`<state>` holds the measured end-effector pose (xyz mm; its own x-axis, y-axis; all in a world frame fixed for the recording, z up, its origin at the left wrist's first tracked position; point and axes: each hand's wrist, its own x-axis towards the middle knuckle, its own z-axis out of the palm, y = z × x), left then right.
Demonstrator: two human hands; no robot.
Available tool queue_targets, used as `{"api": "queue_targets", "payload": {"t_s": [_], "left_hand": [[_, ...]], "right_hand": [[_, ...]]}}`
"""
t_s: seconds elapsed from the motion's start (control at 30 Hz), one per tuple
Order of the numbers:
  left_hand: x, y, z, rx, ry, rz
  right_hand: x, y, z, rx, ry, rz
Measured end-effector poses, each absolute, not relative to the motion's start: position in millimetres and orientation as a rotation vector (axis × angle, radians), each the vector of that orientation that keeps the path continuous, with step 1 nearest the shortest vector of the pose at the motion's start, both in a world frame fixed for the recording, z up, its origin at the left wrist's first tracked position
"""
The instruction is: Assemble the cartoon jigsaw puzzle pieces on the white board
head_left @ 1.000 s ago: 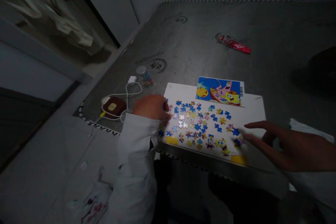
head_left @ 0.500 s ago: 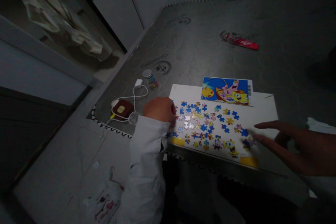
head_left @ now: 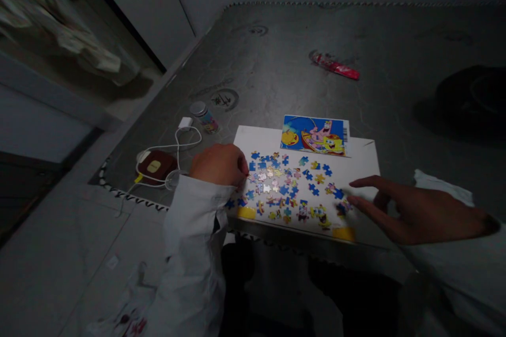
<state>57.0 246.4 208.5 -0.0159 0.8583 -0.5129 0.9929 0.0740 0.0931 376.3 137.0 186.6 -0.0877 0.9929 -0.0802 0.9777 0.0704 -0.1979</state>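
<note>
Jigsaw puzzle pieces (head_left: 284,189), mostly blue, yellow and pink, lie loose across a white board (head_left: 253,137). At the board's left edge is my left hand (head_left: 220,164), its fingers curled down by the outermost pieces; what they hold, if anything, is hidden. My right hand (head_left: 411,209) hovers at the board's right side, index finger and thumb apart, nothing between them. Its fingertips are close to a few dark blue pieces (head_left: 343,207). Toward the back of the board lies a cartoon picture card (head_left: 315,136), face up.
Left of the board are a lidded jar (head_left: 204,117), a white charger (head_left: 185,123) with cable, and a brown case (head_left: 157,167). Farther back lies a red packet (head_left: 336,67). White tissue (head_left: 443,187) rests beyond my right hand, and a dark round object (head_left: 472,97) at far right.
The camera view has swung, shifting the whole scene sideways. Both hands keep nearly the same places over the board, and the pieces show no clear movement.
</note>
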Motion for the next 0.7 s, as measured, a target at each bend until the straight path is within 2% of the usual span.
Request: {"api": "queue_targets", "payload": {"t_s": [0.27, 0.7], "left_hand": [[53, 245, 212, 1.799, 1.984, -0.460], [62, 243, 204, 1.864, 1.963, -0.409]], "right_hand": [[366, 135, 206, -2.114, -2.260, 0.363], [368, 135, 204, -2.111, -2.248, 0.392]]}}
